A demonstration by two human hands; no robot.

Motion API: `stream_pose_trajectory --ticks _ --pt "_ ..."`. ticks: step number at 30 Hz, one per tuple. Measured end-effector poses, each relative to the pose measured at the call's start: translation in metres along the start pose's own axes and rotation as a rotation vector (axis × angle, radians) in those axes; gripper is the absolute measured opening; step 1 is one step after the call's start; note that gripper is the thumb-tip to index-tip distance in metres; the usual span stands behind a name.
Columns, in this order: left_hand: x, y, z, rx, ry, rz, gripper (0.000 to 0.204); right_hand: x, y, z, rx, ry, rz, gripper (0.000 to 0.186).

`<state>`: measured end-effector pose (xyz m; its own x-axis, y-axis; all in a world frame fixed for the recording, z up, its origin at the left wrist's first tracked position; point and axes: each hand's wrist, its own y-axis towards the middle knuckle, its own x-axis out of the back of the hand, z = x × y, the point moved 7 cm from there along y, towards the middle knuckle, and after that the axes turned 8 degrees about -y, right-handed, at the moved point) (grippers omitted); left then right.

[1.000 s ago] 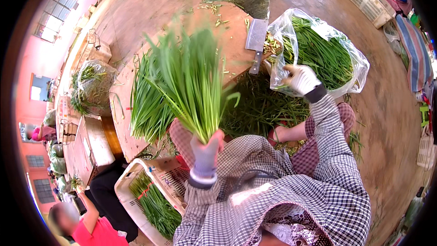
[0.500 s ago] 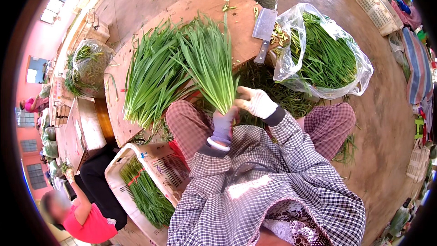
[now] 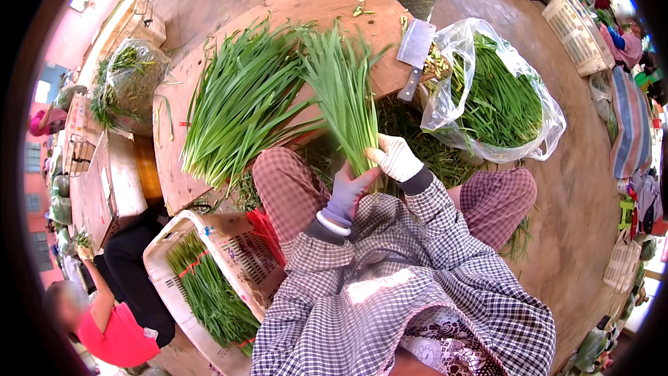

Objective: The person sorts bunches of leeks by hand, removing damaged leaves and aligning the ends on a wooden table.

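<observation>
A bunch of garlic chives (image 3: 341,97) stands out in front of me, green tips away, pale stem ends toward my lap. My left hand (image 3: 344,196), in a lavender glove, is closed round the stem ends. Beside it my right hand (image 3: 395,157), in a white glove, pinches at the right edge of the stems. To the left, a loose pile of garlic chives (image 3: 240,108) lies on a round board (image 3: 278,10). On the board's right edge rests a cleaver (image 3: 416,45) with a dark handle.
Right of the cleaver sits a clear plastic bag (image 3: 553,122) full of chives. A white crate (image 3: 156,254) with tied bundles stands at my left knee. Further left sits a person in a pink top (image 3: 122,334). Trimmings (image 3: 452,153) lie between my knees.
Both hands and the bunch have shifted slightly right and nearer my body. The bunch's leaves have swung a little away from the pile. The view has tilted slightly.
</observation>
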<state>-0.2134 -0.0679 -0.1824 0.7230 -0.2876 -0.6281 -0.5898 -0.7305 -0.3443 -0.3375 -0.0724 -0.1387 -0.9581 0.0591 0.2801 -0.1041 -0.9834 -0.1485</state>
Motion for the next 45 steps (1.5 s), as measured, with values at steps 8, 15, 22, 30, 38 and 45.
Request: stream_pose_trajectory --ticks 8,15,22,30,38,45 --pt "-0.006 0.005 0.014 0.072 -0.172 0.053 0.036 0.002 -0.005 -0.009 -0.041 0.051 -0.004 0.026" --pt "0.004 0.009 0.006 -0.16 0.43 -0.091 0.03 0.005 -0.004 -0.005 -0.06 -0.21 0.002 0.044" --pt "-0.001 0.007 0.01 -0.12 0.421 -0.017 0.054 0.003 -0.003 -0.012 -0.005 -0.193 -0.066 0.044" --pt "-0.02 -0.002 0.009 0.194 -0.348 0.137 0.038 0.009 -0.007 -0.002 -0.068 0.0 -0.038 0.036" --pt "-0.007 0.004 0.026 0.204 -0.275 0.038 0.029 0.021 -0.008 -0.003 -0.132 -0.244 -0.038 0.027" --pt "-0.012 -0.001 0.023 0.195 -0.287 0.016 0.022 0.038 -0.008 -0.001 -0.095 -0.264 -0.207 0.031"
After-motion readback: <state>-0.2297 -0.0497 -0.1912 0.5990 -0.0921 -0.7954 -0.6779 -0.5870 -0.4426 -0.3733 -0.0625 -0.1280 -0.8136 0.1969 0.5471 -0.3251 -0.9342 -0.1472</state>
